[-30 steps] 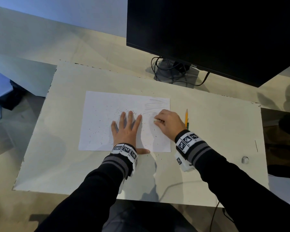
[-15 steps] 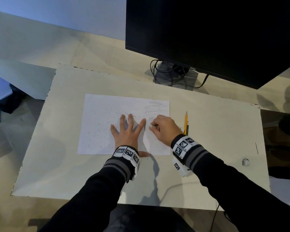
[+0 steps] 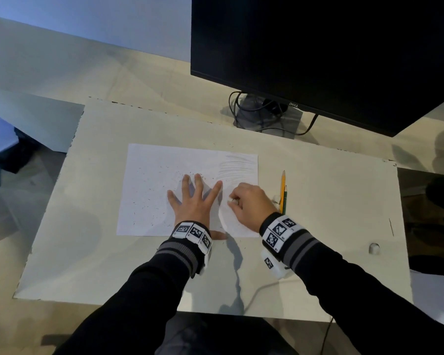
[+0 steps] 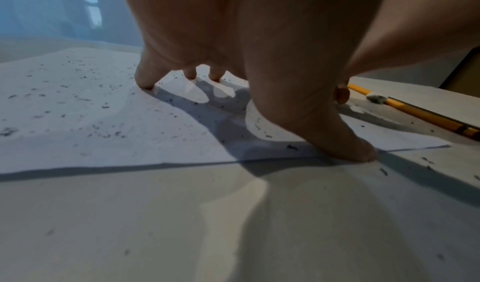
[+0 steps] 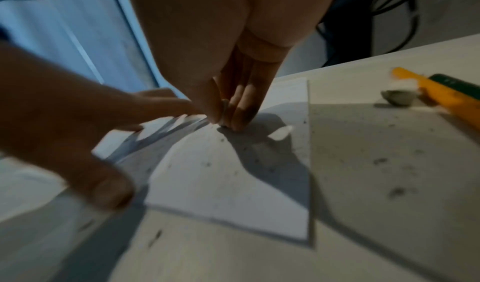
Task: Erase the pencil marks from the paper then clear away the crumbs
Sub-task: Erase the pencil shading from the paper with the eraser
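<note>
A pale desk (image 3: 318, 252) fills the head view, with a dark monitor (image 3: 318, 47) at the far right. A white paper (image 3: 151, 175) lies in the middle, peppered with dark crumbs (image 3: 149, 201); faint pencil marks (image 3: 237, 167) remain in its far right corner. My left hand (image 3: 192, 201) lies flat on it, fingers spread wide. My right hand (image 3: 249, 206), just right of it, curls round a small white eraser (image 3: 231, 200) and presses it to the sheet. A yellow pencil (image 3: 282, 190) lies just right of the paper. From the left wrist, my fingertips (image 4: 145, 81) and thumb press the paper, crumbs scattered round them, the pencil far right. From the right wrist, blurred, thumb and fingers (image 5: 233, 110) pinch the eraser down on the paper; a second small eraser (image 5: 397, 97) lies beside the pencil.
</note>
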The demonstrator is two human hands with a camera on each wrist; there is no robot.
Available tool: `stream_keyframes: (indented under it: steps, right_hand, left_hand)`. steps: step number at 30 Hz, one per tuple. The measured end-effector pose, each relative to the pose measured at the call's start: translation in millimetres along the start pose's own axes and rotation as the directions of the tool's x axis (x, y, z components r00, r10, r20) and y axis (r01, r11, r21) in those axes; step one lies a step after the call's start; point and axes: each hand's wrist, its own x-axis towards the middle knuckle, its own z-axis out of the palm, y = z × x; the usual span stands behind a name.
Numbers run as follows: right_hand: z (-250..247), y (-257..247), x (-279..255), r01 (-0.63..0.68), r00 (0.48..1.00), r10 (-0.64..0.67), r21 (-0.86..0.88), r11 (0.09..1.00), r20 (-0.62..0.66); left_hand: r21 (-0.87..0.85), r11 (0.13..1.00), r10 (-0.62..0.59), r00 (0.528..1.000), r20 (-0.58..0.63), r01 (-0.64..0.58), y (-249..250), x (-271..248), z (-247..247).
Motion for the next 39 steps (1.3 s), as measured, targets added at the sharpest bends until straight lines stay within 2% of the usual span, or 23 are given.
stream_keyframes:
  steps: [2,6,10,11,14,16,17,20,25,29,33,37,39]
  right_hand:
    - [-5,7,-1,0.006,0.999,-0.006,0.007,1.0,0.046]
    - [-17,28,9,-0.127,0.987,0.133,0.063,0.99,-0.089]
    - [-7,14,-7,-0.001,0.998,0.002,-0.019,1.0,0.062]
    - [-10,17,-6,-0.01,0.999,0.011,-0.021,1.0,0.05]
    - [-25,36,9,-0.173,0.977,0.174,0.019,0.985,-0.122]
    - [-27,37,11,-0.203,0.955,0.216,0.082,0.976,-0.206]
    - [-24,32,9,-0.172,0.964,0.187,0.094,0.981,-0.187]
    - [-9,16,-3,-0.052,0.998,0.053,0.046,0.998,-0.021]
    - [-15,26,9,-0.151,0.977,0.154,0.034,0.988,-0.149]
    - [-5,15,3,0.056,0.998,-0.056,-0.043,0.998,-0.007]
    - [-13,31,12,-0.099,0.985,0.097,-0.003,0.995,-0.141]
    - [-8,18,5,-0.008,0.999,0.007,-0.029,1.0,-0.032]
    - [-17,24,13,-0.083,0.994,0.083,0.002,0.997,-0.068]
  left_hand:
    - [0.008,1.0,0.01,1.0,0.002,-0.01,0,0,-1]
    - [0.047,0.999,0.025,1.0,0.003,-0.025,-1,-1,-1]
    - [0.055,0.998,0.028,1.0,0.002,-0.028,-1,0,0]
    - [0.055,0.998,0.028,1.0,0.006,-0.028,-1,0,-1]
    - [0.056,0.998,0.021,0.999,0.029,-0.023,0,-1,-4]
    - [0.056,0.998,0.012,1.0,0.026,-0.013,1,-1,-4]
    - [0.055,0.998,0.006,1.0,0.014,-0.007,2,0,-3]
    - [0.021,1.0,-0.02,0.999,-0.027,0.021,7,1,2]
    - [0.007,0.999,-0.034,0.998,-0.054,0.035,9,3,6]
    - [0.003,0.999,-0.032,0.997,-0.074,0.032,8,3,10]
    - [-0.002,1.0,-0.03,0.997,-0.073,0.03,8,3,11]
    - [-0.008,1.0,-0.03,0.995,-0.091,0.029,7,4,15]
    - [-0.005,1.0,-0.028,0.996,-0.086,0.028,7,4,15]
